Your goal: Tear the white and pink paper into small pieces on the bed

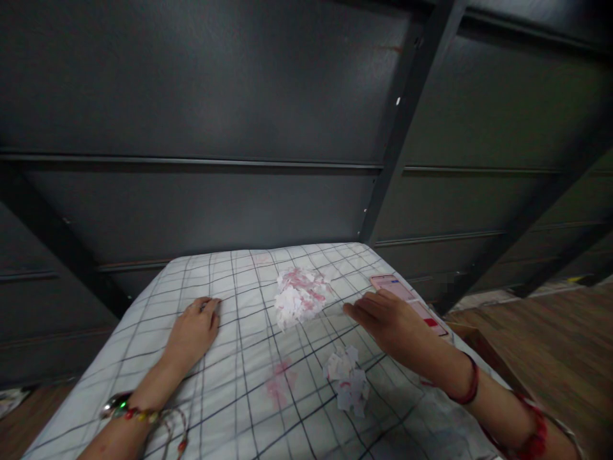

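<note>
Left hand [195, 326] flat, palm down, left of scraps [301, 297]; right hand [385, 319] open, apparently empty, right of scraps, beside phone [409, 300].

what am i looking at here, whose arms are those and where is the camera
There is no machine here. The one picture comes from a camera worn on a person's head, looking forward and down, so the two arms are that person's own. The left hand lies flat on a white cloth with dark grid lines, holding nothing. The right hand reaches with fingers stretched out toward a larger pile of torn paper scraps, white with pink marks, and also holds nothing. A smaller pile lies nearer the person. A phone with a pink screen rests just beyond the right hand. Behind stands a dark metal shelf frame.
</note>
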The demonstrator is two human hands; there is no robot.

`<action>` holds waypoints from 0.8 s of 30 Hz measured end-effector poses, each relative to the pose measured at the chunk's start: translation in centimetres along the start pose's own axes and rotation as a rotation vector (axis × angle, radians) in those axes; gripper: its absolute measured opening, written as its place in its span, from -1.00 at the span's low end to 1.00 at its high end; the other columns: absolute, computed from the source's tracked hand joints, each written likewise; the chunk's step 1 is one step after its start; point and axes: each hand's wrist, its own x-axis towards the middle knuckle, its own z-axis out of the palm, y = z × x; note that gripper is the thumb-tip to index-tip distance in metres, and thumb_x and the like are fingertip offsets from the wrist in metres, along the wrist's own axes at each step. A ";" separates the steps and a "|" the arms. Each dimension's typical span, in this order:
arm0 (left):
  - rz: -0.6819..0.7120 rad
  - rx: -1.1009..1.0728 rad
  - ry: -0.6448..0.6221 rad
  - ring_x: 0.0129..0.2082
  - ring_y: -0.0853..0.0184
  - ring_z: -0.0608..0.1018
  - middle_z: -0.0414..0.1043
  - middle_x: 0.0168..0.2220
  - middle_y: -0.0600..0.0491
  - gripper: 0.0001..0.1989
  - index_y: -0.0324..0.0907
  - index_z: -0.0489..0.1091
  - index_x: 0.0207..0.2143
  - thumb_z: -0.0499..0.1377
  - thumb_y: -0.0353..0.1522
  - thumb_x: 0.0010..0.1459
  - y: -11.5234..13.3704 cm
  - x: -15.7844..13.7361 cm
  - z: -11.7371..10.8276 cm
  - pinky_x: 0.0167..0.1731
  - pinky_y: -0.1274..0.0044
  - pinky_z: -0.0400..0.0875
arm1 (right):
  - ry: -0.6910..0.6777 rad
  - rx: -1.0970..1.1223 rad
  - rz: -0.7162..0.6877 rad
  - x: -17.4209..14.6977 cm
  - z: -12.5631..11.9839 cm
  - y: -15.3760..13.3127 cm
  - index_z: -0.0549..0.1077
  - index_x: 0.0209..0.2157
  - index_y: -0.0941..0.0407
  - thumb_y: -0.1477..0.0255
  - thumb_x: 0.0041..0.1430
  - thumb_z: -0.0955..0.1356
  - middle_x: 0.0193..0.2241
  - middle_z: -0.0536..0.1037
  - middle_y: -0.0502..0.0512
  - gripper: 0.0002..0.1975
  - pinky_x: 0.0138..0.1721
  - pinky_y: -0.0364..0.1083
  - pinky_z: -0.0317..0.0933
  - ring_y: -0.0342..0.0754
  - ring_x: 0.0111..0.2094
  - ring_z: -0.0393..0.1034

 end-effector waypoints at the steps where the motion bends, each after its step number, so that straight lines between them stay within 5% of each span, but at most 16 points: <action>1: 0.002 -0.003 0.001 -0.17 0.16 0.44 0.34 -0.10 -0.19 -0.60 -0.34 0.32 -0.05 -0.12 -0.40 0.13 0.0 0.0 0.0 -0.15 0.36 0.36 | -0.009 0.034 0.007 0.1 0.1 -0.4 0.39 -0.27 0.22 0.70 0.12 0.17 -0.54 0.41 0.05 -0.76 -0.43 -0.08 0.09 -0.09 -0.49 0.22; 24: 0.013 0.000 0.030 -0.16 0.16 0.45 0.37 -0.11 -0.18 -0.62 -0.31 0.34 -0.07 -0.11 -0.40 0.12 0.0 0.0 0.0 -0.15 0.37 0.36 | 0.047 0.043 -0.046 2.2 0.3 -2.0 0.37 -0.21 0.25 0.65 0.17 0.17 -0.46 0.46 0.10 -0.78 -0.41 -0.07 0.10 -0.08 -0.42 0.25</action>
